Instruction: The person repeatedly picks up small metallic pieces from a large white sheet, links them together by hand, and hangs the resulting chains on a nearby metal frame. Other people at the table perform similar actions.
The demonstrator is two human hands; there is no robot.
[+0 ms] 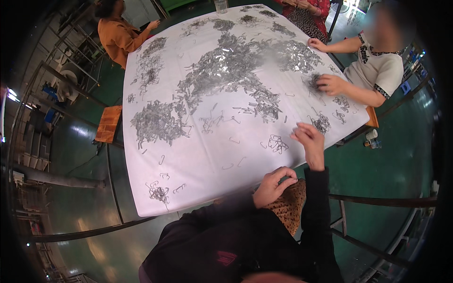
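At the table's near edge, my left hand (273, 187) has its thumb and fingertips closed in a pinch. Whatever it may hold is too small to make out. My right hand (310, 143) is raised just above and to the right of it, over the table's edge, its fingers curled and tips drawn together; any small piece in them cannot be made out. A little pile of bent wire hooks (276, 144) lies left of my right hand. Loose wire hooks (241, 162) are scattered farther left, and another hook pile (158, 192) sits at the near left corner.
The white-covered table (198, 177) carries a large heap of short shiny metal pieces (226, 61) in the middle and another heap (158, 123) at left. A co-worker's hand (330, 84) rests by a wire pile on the right. Other people stand at the far side.
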